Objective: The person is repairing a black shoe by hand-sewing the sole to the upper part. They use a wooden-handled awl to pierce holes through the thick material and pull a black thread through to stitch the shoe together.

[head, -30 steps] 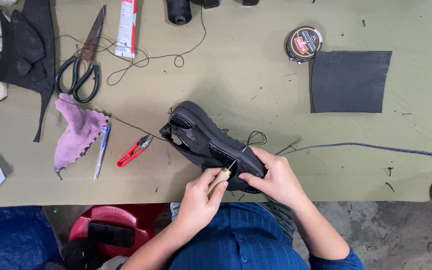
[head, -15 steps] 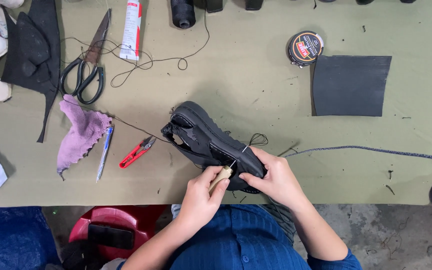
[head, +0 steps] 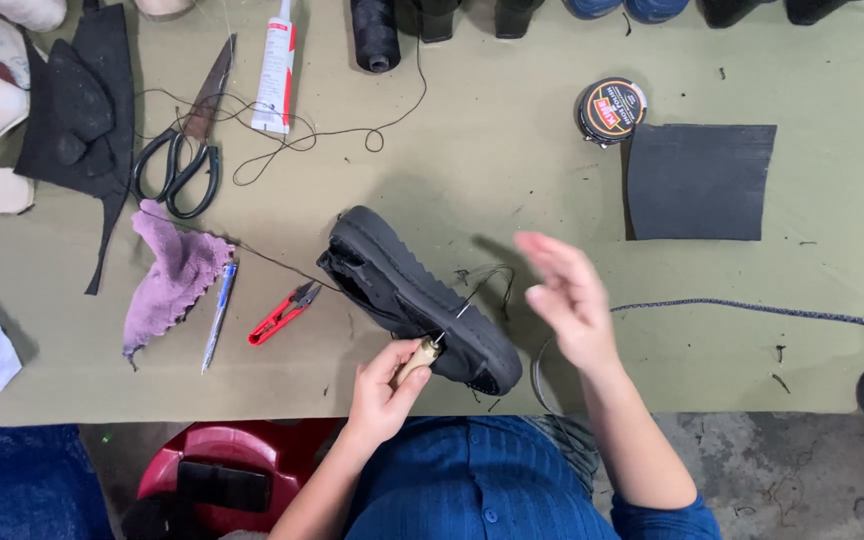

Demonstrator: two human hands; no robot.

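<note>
Stitching | left hand (head: 380, 392) clamped on wooden-handled awl (head: 415, 360) at black rubber-soled shoe (head: 417, 297) on green table (head: 472, 190) | right hand (head: 570, 300) had let go of shoe, lifted, fingers apart | shoe now steadied by awl alone

Shoe (head: 417, 300) mid-table, snips (head: 282, 314) and cloth (head: 172, 275) left, sheet (head: 700, 182) far right.

Right hand (head: 570, 300) motion-blurred, grip unreadable; awl (head: 420, 357) handle mostly hidden in left hand (head: 384, 392); top-edge spools cropped
</note>
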